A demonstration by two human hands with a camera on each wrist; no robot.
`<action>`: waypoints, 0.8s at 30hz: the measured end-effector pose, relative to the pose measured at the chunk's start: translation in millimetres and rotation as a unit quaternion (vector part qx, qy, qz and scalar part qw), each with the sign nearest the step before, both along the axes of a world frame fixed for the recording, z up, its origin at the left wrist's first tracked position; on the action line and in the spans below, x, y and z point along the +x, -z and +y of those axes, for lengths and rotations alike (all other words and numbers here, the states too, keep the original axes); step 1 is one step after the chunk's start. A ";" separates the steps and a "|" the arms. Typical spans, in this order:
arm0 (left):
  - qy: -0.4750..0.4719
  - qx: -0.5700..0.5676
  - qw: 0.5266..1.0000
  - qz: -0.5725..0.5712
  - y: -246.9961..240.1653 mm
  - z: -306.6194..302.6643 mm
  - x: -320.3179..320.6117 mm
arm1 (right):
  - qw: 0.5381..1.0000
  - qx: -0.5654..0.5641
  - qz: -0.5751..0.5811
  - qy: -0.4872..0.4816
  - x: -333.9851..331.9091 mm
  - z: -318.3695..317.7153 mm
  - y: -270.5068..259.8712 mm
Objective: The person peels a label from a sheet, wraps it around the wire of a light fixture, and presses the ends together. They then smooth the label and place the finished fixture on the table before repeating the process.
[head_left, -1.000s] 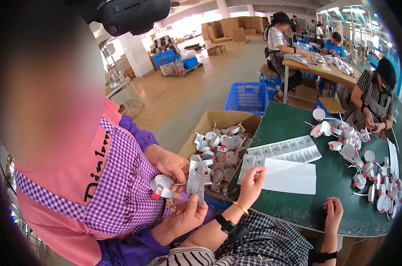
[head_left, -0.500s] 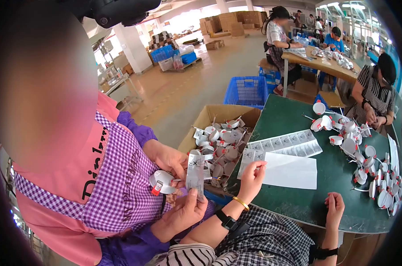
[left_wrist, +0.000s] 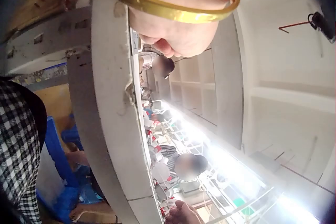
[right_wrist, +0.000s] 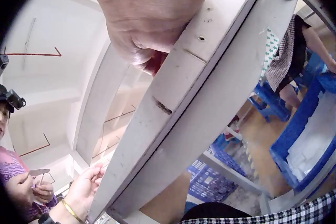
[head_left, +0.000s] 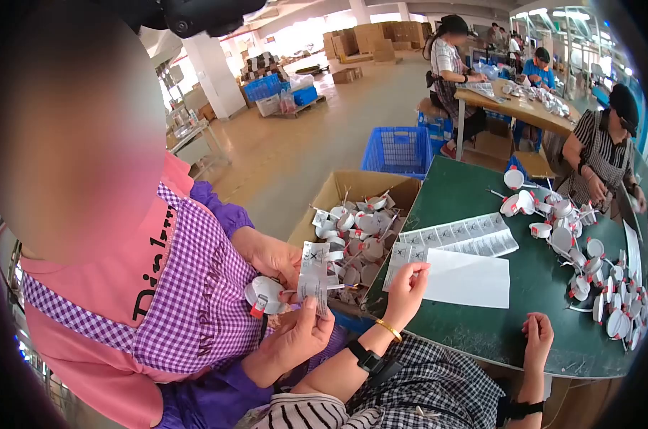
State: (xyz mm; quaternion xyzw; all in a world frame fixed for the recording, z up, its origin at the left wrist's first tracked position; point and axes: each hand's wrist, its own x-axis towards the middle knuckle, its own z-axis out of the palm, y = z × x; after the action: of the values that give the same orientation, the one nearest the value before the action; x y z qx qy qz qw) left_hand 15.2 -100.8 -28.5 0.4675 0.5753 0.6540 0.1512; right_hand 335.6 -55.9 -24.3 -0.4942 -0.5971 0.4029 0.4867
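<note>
My left hand, with a gold bangle above it, rests at the near left of the green table. Its fingers curl loosely, fingertips right at the edge of a blank white sheet. Printed label sheets lie just beyond. On the table's near edge rests my right hand, loosely curled with nothing in it. Beside me a person in a purple checked apron holds a printed label strip in one hand and a white round lamp with a red tag in the other.
Many similar white lamps are heaped on the table's right side. More fill an open cardboard box left of the table. A blue crate stands behind it. Other people sit or stand at tables further back.
The person beside me tilts the label strip and lamp slightly. A seated person across the table moves their hands apart. My own hands stay where they were.
</note>
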 end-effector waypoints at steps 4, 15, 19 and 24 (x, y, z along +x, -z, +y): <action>0.009 -0.003 1.000 -0.009 -0.8 1.3 -1.4 | 1.000 -0.003 -0.006 0.003 -1.0 -2.0 -2.3; -0.002 -0.007 1.000 0.016 -0.5 2.5 -0.4 | 1.000 0.010 0.017 0.000 1.9 1.1 4.7; -0.002 -0.015 1.000 0.013 -2.2 2.0 0.4 | 1.000 0.010 0.010 -0.002 0.6 0.9 2.0; 0.002 -0.014 1.000 0.012 -0.4 3.8 -1.0 | 1.000 0.006 0.012 -0.006 0.6 1.6 2.6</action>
State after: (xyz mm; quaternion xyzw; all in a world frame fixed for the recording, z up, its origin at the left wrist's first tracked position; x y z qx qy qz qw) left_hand 14.2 -97.0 -28.1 0.4740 0.5853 0.6400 0.1520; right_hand 336.2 -54.3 -26.9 -0.4831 -0.5967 0.4080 0.4941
